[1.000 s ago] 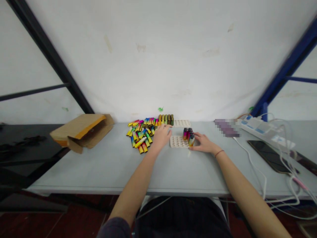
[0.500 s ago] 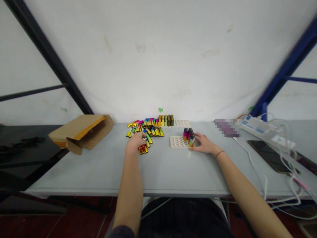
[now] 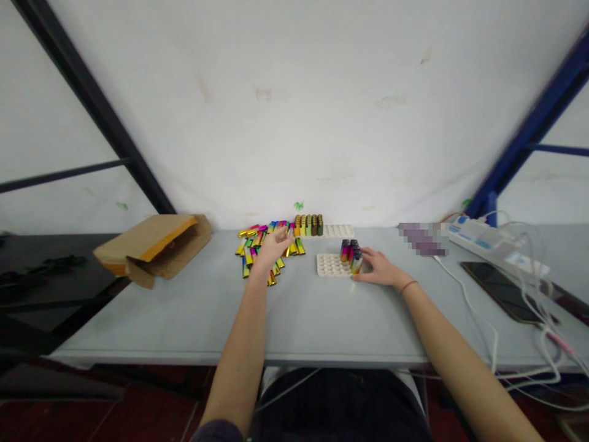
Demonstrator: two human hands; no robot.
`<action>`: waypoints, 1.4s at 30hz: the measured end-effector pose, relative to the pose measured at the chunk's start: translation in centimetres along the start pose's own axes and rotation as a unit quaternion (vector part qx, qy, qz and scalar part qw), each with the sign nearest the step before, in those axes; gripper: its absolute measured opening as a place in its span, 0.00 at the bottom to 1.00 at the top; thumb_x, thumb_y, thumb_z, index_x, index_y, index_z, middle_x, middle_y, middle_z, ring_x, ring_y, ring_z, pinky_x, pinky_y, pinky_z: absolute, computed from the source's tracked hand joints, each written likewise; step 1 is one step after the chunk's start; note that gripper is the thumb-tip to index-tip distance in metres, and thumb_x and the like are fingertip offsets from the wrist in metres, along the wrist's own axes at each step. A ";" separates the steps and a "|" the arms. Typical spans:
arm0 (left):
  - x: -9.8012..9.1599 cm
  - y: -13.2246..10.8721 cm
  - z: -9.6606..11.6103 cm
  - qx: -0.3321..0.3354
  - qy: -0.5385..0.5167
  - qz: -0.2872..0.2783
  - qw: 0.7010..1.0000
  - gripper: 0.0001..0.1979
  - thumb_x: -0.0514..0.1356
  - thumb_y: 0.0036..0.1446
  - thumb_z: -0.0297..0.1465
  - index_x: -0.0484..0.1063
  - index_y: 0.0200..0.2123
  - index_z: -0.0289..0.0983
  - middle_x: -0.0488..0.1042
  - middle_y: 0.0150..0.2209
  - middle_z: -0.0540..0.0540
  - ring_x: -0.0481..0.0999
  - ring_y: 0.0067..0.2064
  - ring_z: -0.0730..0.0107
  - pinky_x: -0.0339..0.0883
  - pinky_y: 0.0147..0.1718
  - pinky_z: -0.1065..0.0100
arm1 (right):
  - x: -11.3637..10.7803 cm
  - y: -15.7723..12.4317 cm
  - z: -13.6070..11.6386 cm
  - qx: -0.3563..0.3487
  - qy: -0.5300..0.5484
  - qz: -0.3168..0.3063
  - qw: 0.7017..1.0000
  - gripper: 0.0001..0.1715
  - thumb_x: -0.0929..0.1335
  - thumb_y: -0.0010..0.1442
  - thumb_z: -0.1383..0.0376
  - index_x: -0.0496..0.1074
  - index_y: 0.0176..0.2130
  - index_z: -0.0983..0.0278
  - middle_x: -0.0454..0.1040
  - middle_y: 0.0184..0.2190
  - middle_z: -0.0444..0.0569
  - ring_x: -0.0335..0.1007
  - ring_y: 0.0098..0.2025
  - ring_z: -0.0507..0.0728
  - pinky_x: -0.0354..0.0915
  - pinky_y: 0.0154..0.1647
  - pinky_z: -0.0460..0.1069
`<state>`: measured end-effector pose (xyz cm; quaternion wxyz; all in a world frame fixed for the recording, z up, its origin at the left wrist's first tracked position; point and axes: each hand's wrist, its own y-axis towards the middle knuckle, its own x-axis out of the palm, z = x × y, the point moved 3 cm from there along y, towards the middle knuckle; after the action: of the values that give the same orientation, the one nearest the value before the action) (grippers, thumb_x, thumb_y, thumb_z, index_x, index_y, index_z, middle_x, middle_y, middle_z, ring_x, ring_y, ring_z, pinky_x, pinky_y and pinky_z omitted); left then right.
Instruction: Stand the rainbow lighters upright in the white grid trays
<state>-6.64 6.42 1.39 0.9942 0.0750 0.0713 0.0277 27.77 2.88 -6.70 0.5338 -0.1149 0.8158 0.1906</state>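
Note:
Shiny multicoloured cylinders, perhaps lighters, lie in a loose pile [image 3: 248, 251] at the middle left of the table. My left hand [image 3: 275, 244] is over the pile's right part, fingers pinched together; what they hold is too small to make out. My right hand [image 3: 378, 268] rests on the table with thumb and fingers spread, against the right side of a few upright cylinders [image 3: 351, 252]. Those stand at the right end of a white tray with round hollows [image 3: 329, 265]. Behind, more upright cylinders [image 3: 308, 225] stand in rows beside a second white tray [image 3: 339, 231].
An open cardboard box [image 3: 147, 239] lies on the left of the grey table [image 3: 184, 331]. At the right are a dark phone [image 3: 501, 291], a power strip [image 3: 497, 244], a blurred purple item [image 3: 422, 239] and tangled white cables. The white wall stands directly behind.
My left hand has moved right and slightly away from me, from the pile's near part to its right side. My right hand and the tray look the same.

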 end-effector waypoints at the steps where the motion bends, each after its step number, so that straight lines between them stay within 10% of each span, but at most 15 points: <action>1: 0.7 0.0 0.0 -0.002 -0.028 0.000 1.000 0.26 0.72 0.48 0.28 0.79 0.52 0.31 0.83 0.48 0.38 0.81 0.52 0.59 0.71 0.57 0.60 | 0.0 0.0 0.0 0.000 0.000 -0.001 1.000 0.43 0.74 0.55 0.39 0.76 0.60 0.60 0.67 0.67 0.63 0.65 0.67 0.75 0.59 0.69 0.69; 17: 7.5 -1.5 -1.2 0.031 -0.127 -0.023 0.991 0.14 0.63 0.64 0.42 0.63 0.36 0.40 0.68 0.29 0.55 0.70 0.27 0.78 0.66 0.30 0.74 | 0.1 0.1 -0.1 -0.006 -0.001 0.011 1.000 0.42 0.75 0.55 0.40 0.76 0.61 0.59 0.69 0.66 0.62 0.66 0.67 0.76 0.60 0.68 0.71; 27: 8.6 -2.9 -1.4 -0.136 -0.203 -0.007 0.970 0.31 0.51 0.61 0.61 0.59 0.23 0.41 0.48 0.16 0.59 0.46 0.16 0.80 0.43 0.16 0.76 | 0.1 0.1 -0.1 -0.002 -0.006 0.009 1.000 0.44 0.75 0.55 0.39 0.75 0.61 0.60 0.68 0.67 0.64 0.66 0.67 0.75 0.59 0.69 0.71; 42: 9.1 -3.8 -0.3 -0.169 -0.289 0.061 0.940 0.13 0.50 0.61 0.36 0.57 0.24 0.40 0.52 0.16 0.58 0.45 0.15 0.80 0.38 0.16 0.77 | 0.0 0.1 -0.3 0.012 -0.004 -0.016 1.000 0.45 0.73 0.55 0.38 0.75 0.61 0.61 0.66 0.69 0.64 0.62 0.70 0.76 0.54 0.71 0.71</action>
<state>2.46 3.35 -0.75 0.9664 -0.0850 -0.2299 0.0771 27.51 2.83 -6.64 0.5413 -0.1212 0.8140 0.1725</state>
